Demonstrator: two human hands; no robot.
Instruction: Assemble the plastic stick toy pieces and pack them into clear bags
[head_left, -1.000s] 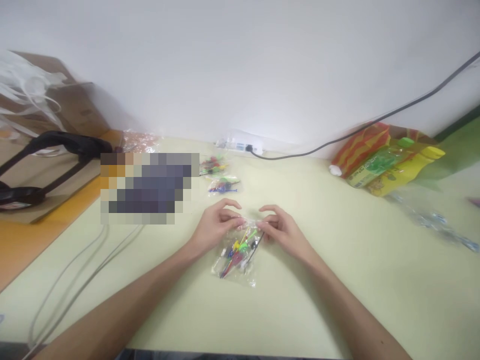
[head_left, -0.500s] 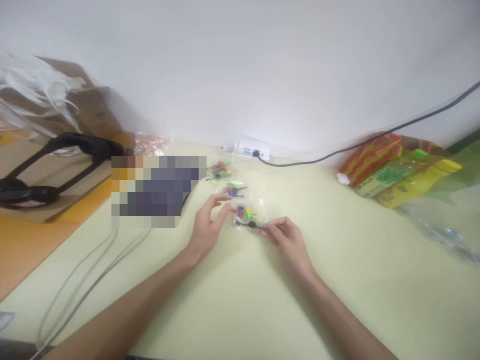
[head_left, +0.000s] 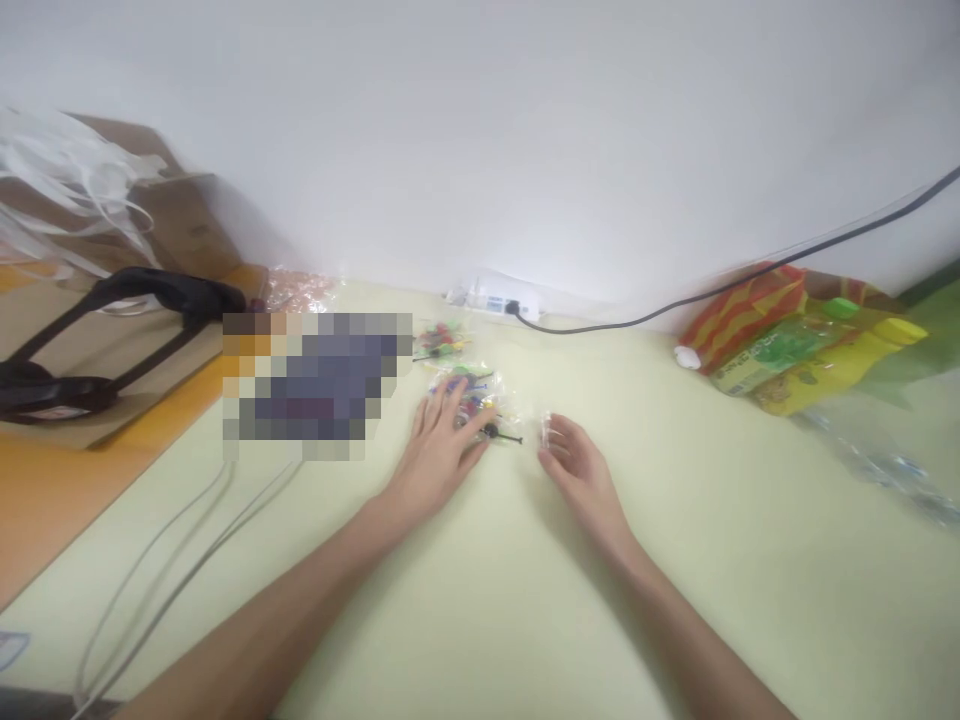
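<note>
My left hand lies flat with spread fingers over a clear plastic bag of small colourful plastic parts. A black rod with a round piece pokes out past its thumb. Under and beyond its fingertips is another bag with blue pieces. To the right, my right hand is half curled, thumb and fingers apart. A bit of clear plastic shows by its fingertips; whether they touch it I cannot tell. Farther back lies a third bag with red and green parts.
A white power strip with a black cable stands by the wall. To the left are a blurred-out dark item, grey cables, a black frame and a cardboard box. Yellow and red packages lie at right.
My left hand has come down flat onto the bags. The bag of parts has shifted slightly left and away, and my right hand's fingers have opened from their pinch on it.
</note>
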